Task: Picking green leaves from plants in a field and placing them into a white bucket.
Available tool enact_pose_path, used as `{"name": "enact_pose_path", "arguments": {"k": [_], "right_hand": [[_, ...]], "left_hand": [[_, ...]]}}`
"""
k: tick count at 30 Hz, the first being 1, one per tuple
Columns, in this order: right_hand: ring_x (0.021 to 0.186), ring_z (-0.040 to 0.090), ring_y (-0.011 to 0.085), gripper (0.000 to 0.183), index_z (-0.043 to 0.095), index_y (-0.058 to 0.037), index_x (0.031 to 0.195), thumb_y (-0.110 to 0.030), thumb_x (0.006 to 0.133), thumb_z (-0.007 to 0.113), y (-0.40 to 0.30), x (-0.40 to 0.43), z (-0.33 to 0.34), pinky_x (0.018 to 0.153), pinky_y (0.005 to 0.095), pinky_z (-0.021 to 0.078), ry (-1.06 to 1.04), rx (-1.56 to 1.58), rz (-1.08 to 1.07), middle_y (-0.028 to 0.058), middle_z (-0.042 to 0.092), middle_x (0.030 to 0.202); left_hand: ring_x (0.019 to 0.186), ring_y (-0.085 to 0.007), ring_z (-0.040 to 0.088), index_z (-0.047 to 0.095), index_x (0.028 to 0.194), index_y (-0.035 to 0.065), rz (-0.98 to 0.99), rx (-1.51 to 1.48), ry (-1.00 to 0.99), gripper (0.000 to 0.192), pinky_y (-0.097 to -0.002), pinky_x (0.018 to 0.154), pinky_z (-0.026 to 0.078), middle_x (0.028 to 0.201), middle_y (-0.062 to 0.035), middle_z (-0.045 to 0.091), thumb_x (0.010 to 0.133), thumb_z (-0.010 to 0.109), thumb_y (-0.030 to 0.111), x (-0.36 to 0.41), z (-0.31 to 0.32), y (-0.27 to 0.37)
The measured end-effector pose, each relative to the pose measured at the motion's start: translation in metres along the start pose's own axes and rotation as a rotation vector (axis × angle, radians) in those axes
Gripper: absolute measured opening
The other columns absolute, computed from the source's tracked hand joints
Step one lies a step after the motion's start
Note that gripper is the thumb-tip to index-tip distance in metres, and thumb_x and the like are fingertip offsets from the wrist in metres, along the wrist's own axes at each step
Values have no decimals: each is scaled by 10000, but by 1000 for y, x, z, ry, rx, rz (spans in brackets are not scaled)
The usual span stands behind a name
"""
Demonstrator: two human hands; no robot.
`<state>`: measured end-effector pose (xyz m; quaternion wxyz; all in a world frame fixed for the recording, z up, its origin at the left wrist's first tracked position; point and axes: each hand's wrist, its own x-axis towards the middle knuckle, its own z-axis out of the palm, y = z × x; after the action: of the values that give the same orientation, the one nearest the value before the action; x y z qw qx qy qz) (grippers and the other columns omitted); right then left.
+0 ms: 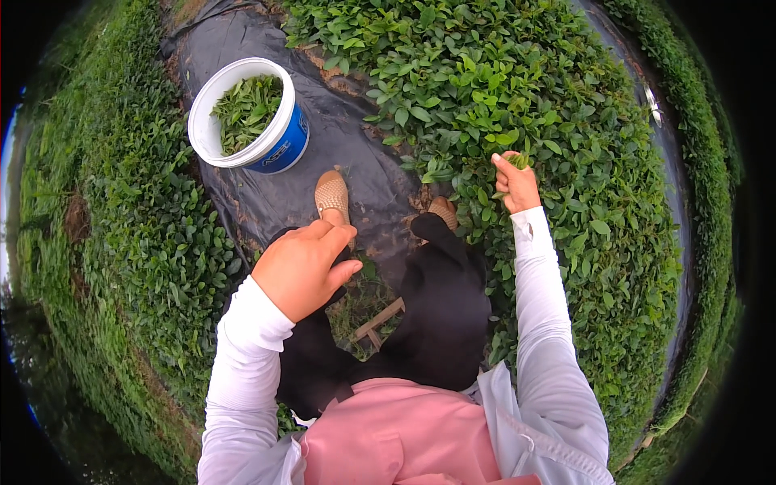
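My right hand (515,187) is at the near edge of a leafy bush row (473,91), probably tea. Its fingers are closed around several picked green shoots (520,160), whose tips stick out at the top of the fist. My left hand (306,264) hovers above my left knee, back of the hand up, fingers bent and thumb held a little apart. Its palm is hidden, so whether anything lies in it cannot be seen. Ahead on the left, a white and blue plastic bucket (298,140) holds loose green leaves (248,112).
Black plastic sheeting (376,163) covers the path between the rows. My feet in woven tan shoes (331,193) rest there. Part of a wooden stool frame (381,318) shows between my legs. Another bush row (145,212) borders the left side.
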<state>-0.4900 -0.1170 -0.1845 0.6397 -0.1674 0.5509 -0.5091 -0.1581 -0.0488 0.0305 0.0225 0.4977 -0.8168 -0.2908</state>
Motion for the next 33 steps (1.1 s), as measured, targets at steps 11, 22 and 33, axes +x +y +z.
{"name": "enact_pose_path", "arguments": {"k": [11,22,33], "right_hand": [[642,592,262,325,616,-79,984,-267,721,649,-57,84,10,627,332,462,324,-1317,-559,130,630,773],[434,357,40,188,584,-12,947,-129,804,621,22,-35,43,369,187,239,-79,-43,-58,43,598,740],[482,320,37,134,523,-72,981,-164,900,469,-25,5,132,374,166,244,-583,806,357,6,495,799]], "left_hand": [[780,-323,552,531,1020,57,-9,0,-13,328,-382,676,451,837,-134,557,732,642,169,0,-1,-1],[772,-322,554,523,1030,57,-13,-4,-9,336,-379,671,456,822,-130,552,734,640,166,0,3,-1],[719,-319,557,527,928,31,90,84,41,282,-384,645,461,770,-131,527,729,640,195,1,8,-2]]}}
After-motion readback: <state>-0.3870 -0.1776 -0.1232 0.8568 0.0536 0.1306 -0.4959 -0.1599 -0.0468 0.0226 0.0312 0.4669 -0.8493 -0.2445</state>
